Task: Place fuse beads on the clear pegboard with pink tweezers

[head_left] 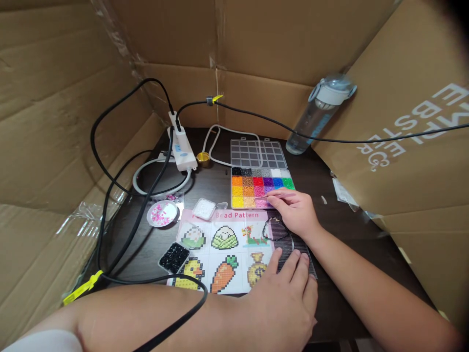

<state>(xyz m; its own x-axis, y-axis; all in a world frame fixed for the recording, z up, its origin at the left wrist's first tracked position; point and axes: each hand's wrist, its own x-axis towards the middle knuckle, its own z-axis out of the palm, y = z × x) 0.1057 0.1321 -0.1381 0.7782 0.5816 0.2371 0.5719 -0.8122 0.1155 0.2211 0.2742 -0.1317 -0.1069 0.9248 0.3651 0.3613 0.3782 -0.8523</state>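
Note:
Fingers pinched, my right hand [296, 211] holds thin pinkish tweezers [281, 196], their tip over the peach and pink compartments of the bead box [232, 193]. My left hand [284, 293] lies spread, fingertips on the lower part of a clear pegboard [305, 250]. On that board, black beads form a partial outline [266, 230], partly hidden by my right hand. The pattern sheet [240, 215] lies left of the board, showing a duck, a carrot and other pictures. A small tray of black beads [174, 258] overlaps its left edge, and a tray of white beads [204, 209] its top.
A round dish [163, 213] with pink and white beads sits at the left. Behind are a white power strip [183, 149], a gold cup [202, 158] and a water bottle [317, 117]. Black cables [139, 222] loop across the left side and over my left forearm. Cardboard walls [264, 93] surround the table.

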